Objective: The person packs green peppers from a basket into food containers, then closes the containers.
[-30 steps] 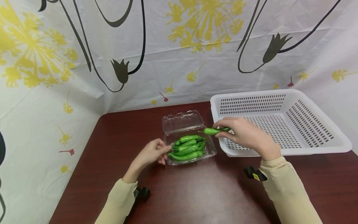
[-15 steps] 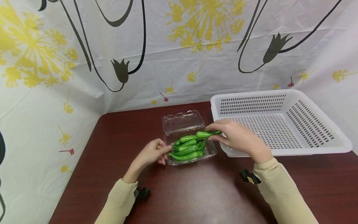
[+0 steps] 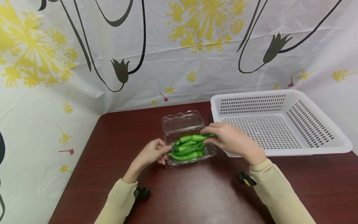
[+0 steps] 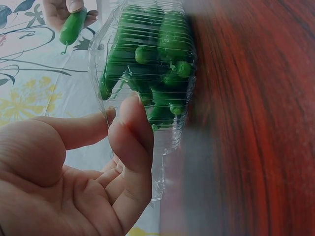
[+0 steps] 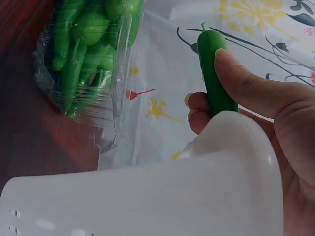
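Note:
Several green chili peppers (image 3: 186, 151) lie in a clear plastic clamshell box (image 3: 171, 136), its lid (image 3: 183, 122) folded back. At the box's left end, my left hand (image 3: 151, 152) pinches the edge between thumb and index finger, as the left wrist view shows. My right hand (image 3: 233, 140) grips one green chili pepper (image 3: 199, 137) by thumb and fingers, over the right part of the box. In the right wrist view this pepper (image 5: 212, 64) points its thin stem away from the palm. Whether it touches the other peppers, I cannot tell.
A white slotted plastic basket (image 3: 334, 124) stands to the right of the box, under and behind my right hand. Dark red-brown table (image 3: 181, 193) lies beneath everything. A white patterned cloth (image 3: 173, 62) hangs behind the table and at the sides.
My right hand has moved left and slightly down with the chili pepper, from beside the basket to over the clamshell box. The left hand stays put at the box's edge.

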The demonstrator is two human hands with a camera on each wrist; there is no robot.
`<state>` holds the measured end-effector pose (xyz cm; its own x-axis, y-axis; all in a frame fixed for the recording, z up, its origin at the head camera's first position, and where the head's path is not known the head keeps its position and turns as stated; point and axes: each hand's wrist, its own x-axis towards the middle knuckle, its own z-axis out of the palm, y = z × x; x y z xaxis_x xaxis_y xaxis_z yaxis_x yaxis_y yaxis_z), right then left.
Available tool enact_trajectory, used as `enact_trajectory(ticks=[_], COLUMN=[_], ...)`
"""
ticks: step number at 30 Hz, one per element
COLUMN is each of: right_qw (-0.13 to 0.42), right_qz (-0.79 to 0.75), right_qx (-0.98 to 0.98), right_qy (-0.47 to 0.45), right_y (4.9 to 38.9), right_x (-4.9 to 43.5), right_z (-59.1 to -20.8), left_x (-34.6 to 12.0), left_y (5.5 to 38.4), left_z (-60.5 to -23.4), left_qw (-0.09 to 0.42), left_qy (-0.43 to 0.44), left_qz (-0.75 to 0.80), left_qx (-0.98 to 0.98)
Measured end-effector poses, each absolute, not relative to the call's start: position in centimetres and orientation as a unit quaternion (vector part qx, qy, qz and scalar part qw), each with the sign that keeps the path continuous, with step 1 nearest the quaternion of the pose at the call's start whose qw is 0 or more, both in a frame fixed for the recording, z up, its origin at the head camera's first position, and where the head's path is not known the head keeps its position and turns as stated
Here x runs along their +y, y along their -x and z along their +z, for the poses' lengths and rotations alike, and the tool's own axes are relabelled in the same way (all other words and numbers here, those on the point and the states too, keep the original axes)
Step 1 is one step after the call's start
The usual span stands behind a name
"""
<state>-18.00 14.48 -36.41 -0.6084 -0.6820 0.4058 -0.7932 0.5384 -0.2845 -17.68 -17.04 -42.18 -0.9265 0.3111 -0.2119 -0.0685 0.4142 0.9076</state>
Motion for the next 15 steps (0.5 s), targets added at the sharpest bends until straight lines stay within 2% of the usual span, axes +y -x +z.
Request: enact_trajectory(ticks=[15], right_qw=[0.122], right_qz=[0.224], right_qx=[-0.865], right_qy=[-0.432], right_y=[17.98], right_x=[13.68], right_z=[-37.02], left_x=[-17.02], left_y=[17.63], left_z=[-42.15], left_qw=[0.177], left_qy=[-0.077], left_qz=[0.537], left_qx=[0.821])
